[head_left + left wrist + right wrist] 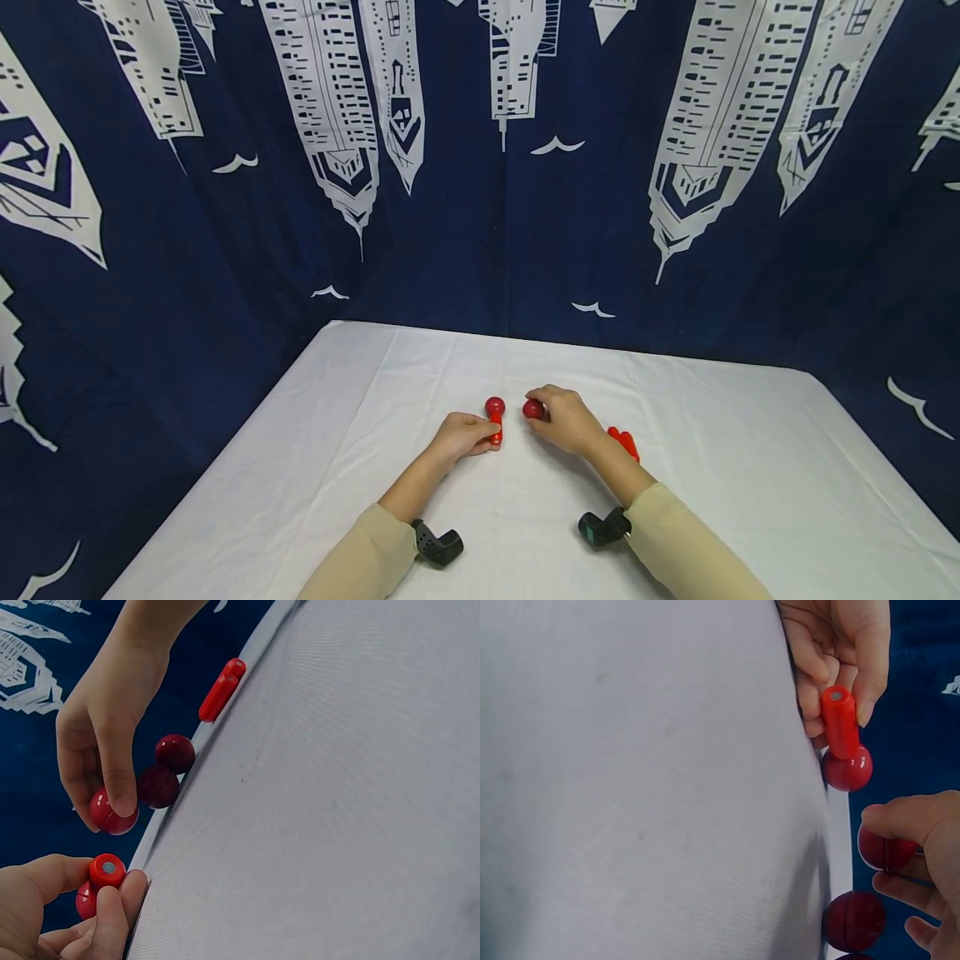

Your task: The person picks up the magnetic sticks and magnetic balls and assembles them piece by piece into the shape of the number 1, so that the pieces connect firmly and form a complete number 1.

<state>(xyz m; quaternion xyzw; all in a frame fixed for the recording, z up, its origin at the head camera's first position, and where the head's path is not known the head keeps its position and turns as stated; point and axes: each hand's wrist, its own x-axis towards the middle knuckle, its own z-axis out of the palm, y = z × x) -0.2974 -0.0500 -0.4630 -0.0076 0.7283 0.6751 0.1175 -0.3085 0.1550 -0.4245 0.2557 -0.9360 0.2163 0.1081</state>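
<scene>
My left hand (461, 435) pinches a short bright-red rod (497, 433) between thumb and fingers. A dark red ball (495, 407) sits against the rod's far end; the near end bears a small grey disc (109, 868). To the right, my right hand (562, 418) holds a second dark red ball (533, 408) between thumb and fingers, a short way apart from the rod's ball. In the right wrist view, that held ball (874, 847) shows a seam line, and the rod (841, 724) points toward the right hand's side.
Two more dark red balls (157, 787) lie close together near the right hand in the left wrist view. Several red rods (624, 442) lie on the white tablecloth (390, 383) beside the right forearm. A navy curtain (465, 250) with white building prints hangs behind the table.
</scene>
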